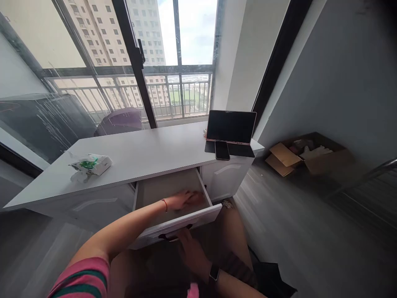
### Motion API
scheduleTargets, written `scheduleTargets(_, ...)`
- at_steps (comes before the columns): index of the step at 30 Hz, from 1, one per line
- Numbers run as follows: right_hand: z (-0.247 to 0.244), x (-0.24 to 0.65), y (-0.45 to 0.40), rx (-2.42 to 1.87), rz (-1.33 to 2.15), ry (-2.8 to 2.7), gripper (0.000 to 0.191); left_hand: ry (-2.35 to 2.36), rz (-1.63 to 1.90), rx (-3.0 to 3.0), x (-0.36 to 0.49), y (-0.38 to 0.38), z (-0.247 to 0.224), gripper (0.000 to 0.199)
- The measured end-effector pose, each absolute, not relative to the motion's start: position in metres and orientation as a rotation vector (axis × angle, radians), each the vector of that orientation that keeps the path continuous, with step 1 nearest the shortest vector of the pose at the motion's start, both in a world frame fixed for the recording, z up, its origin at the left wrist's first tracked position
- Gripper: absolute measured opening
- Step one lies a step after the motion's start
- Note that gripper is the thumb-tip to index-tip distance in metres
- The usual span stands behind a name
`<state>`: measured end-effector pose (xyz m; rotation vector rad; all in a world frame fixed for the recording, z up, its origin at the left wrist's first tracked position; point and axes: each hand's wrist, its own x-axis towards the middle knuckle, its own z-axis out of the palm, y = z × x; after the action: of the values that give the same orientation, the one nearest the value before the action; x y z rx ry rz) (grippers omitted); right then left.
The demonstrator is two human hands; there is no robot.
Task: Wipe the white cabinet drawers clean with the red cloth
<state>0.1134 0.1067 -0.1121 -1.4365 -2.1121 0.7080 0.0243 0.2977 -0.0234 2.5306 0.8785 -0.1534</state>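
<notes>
Drawer floor (166,186) partly hidden beneath blurry-fingered left hand (182,200)

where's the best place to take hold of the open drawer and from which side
Probably by the dark handle on the front of the drawer, coming from the person's side: it lies across that front, facing the person, where the right hand is. The left hand is inside the drawer, away from the handle.

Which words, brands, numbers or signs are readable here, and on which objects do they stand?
None can be read.
White pack: green marks, too small and blurred to read.
Tablet, phone, watch: dark screens, no readable text.
Drawer: no lettering visible.
</notes>
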Motion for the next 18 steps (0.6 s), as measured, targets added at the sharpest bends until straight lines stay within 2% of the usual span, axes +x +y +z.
scheduleTargets(3, -0.117, 0.114, 0.108, -1.396, 0.679, -2.107, 0.042, 0.558, -0.252, 2.457, 0.028, 0.288, -0.035, 0.043)
scheduleTargets(10, -0.139, 0.110, 0.113, -1.349, 0.618, -2.086, 0.040, 0.390, -0.351, 2.715, 0.028, 0.289, -0.055, 0.048)
scheduleTargets(15, -0.159, 0.102, 0.114, -1.356, 0.628, -2.038, 0.050, 0.336, -0.394, 2.832, 0.027, 0.297, -0.078, 0.058)
scheduleTargets(18, -0.170, 0.098, 0.115, -1.355, 0.637, -2.021, 0.057, 0.420, -0.382, 2.871, 0.027, 0.304, -0.089, 0.053)
